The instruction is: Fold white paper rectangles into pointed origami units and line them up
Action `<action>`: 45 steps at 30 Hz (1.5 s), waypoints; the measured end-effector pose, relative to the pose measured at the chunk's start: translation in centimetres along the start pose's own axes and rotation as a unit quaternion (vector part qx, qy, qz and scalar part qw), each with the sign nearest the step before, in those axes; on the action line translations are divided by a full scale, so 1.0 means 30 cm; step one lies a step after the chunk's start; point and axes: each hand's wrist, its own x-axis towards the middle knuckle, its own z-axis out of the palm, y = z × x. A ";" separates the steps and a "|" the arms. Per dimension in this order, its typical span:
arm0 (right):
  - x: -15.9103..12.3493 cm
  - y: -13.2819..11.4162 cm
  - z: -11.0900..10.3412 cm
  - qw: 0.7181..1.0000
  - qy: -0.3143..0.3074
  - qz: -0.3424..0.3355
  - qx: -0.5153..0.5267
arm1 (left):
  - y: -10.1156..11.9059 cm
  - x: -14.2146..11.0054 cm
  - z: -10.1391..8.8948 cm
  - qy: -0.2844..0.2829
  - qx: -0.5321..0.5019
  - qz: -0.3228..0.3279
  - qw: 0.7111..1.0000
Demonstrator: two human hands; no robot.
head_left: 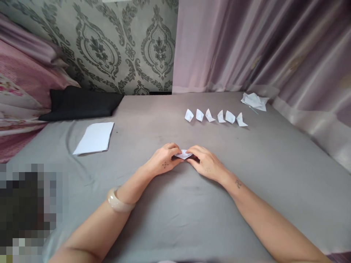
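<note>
Between my hands is a small folded piece of white paper [184, 155], with a pointed edge toward me. My left hand [165, 159] pinches its left side between thumb and fingers. On the right side, my right hand [205, 161] grips it the same way. Parts of the paper are hidden under my fingers. Beyond my hands, several small folded paper boats [189, 115] stand in a row on the grey cloth [175, 204].
A stack of white paper sheets [94, 138] lies at the left. Behind it rests a folded black cloth [85, 104]. Crumpled white papers [254, 101] sit at the back right, beside the curtain [233, 44]. A patterned wall [123, 47] rises behind.
</note>
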 end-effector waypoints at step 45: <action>-0.010 -0.014 0.018 0.996 0.051 -0.012 -0.078 | -0.018 0.010 -0.008 -0.002 0.035 0.066 0.997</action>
